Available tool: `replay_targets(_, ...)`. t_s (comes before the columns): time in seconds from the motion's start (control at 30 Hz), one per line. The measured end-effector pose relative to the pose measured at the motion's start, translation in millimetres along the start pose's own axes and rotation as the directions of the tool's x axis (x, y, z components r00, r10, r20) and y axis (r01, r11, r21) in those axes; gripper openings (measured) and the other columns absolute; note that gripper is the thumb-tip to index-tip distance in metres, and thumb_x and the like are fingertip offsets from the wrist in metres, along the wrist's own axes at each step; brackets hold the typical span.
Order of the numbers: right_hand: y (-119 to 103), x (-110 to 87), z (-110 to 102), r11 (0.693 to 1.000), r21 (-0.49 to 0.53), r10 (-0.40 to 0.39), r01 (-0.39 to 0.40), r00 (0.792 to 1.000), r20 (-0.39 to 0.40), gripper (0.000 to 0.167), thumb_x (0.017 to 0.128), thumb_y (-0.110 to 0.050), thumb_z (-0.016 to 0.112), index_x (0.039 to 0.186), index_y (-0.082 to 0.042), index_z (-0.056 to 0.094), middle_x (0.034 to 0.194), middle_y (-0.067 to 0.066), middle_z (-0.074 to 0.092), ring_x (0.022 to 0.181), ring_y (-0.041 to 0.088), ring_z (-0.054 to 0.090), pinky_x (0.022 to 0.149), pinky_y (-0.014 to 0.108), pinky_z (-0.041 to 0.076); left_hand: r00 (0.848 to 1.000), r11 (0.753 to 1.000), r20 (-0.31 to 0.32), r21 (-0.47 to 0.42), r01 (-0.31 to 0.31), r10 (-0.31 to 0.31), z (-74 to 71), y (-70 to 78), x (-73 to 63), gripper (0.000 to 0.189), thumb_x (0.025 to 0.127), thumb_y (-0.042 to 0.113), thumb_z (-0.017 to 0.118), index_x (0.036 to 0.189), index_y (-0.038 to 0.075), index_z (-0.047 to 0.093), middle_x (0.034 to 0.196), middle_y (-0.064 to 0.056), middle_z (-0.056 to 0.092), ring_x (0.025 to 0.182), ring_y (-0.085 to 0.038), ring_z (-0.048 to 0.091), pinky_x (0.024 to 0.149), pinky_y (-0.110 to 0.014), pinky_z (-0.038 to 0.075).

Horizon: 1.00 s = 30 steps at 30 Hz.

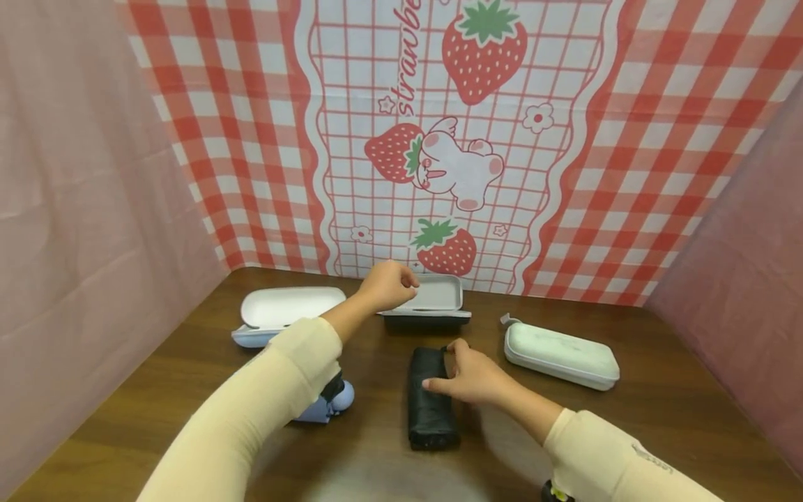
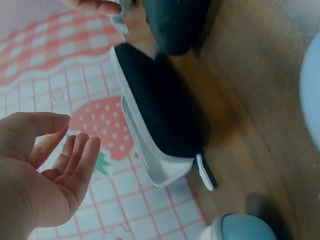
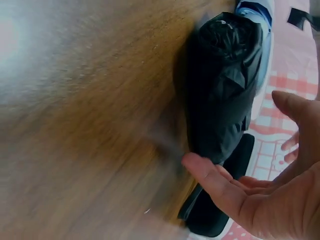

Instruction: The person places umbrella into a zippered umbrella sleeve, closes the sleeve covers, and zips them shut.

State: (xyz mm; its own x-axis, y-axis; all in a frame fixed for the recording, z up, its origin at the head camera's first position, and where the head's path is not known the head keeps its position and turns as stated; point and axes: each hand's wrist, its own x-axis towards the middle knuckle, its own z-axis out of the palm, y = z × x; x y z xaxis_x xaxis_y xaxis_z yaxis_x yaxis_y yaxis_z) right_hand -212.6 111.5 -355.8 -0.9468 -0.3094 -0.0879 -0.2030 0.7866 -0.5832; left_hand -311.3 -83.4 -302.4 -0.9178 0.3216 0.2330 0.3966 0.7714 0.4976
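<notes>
A black folded umbrella lies on the table in front of me, its crinkled end towards me in the head view. My right hand is spread over its far right side. In the right wrist view one fingertip is at the umbrella's far end, and the thumb stands away from it; contact is unclear. My left hand hovers before a black hard case, which stands unzipped with its pale inside showing. Loosely bent, the left fingers hold nothing and stay apart from that case.
An opened light blue case stands at the back left. Partly behind my left sleeve lies a light blue item with a round knob. To the right rests a closed mint green case. A checked strawberry cloth hangs behind the table.
</notes>
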Motion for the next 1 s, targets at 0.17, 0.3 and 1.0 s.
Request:
replay_targets(0.17, -6, 9.8, 9, 0.988, -0.152, 0.010, -0.007, 1.000, 0.021, 0.089, 0.075, -0.057, 0.076, 0.124, 0.010, 0.044, 0.088, 0.015, 0.063, 0.069, 0.020, 0.060, 0.063, 0.038, 0.051, 0.997, 0.997, -0.009, -0.036, 0.075, -0.075, 0.2, -15.2, 13.7, 0.012, 0.085, 0.011, 0.070, 0.095, 0.007, 0.075, 0.095, -0.005, 0.071, 0.088, -0.021, 0.063, 0.076, -0.032, 0.053)
replay_targets(0.3, -8, 14.2, 15, 0.985, -0.159, 0.078, -0.070, 0.996, 0.045, 0.099, 0.075, -0.061, 0.075, 0.131, 0.013, 0.039, 0.090, 0.020, 0.062, 0.055, 0.022, 0.063, 0.054, 0.037, 0.054, 0.991, 0.990, -0.033, -0.060, 0.131, -0.134, 0.3, -28.3, 23.3, 0.012, 0.084, 0.010, 0.069, 0.094, 0.006, 0.075, 0.098, -0.007, 0.071, 0.089, -0.021, 0.063, 0.075, -0.033, 0.053)
replay_targets(1.0, -12, 14.7, 27, 0.983, -0.181, 0.012, -0.011, 1.000, 0.008, 0.078, 0.069, -0.043, 0.080, 0.119, 0.008, 0.049, 0.086, 0.017, 0.061, 0.049, 0.021, 0.059, 0.044, 0.035, 0.050, 0.971, 0.964, 0.002, -0.122, 0.236, -0.237, 40.8, -87.3, 48.5, 0.055, 0.084, -0.003, 0.056, 0.139, 0.000, 0.051, 0.138, -0.017, 0.054, 0.124, -0.033, 0.050, 0.103, -0.040, 0.042)
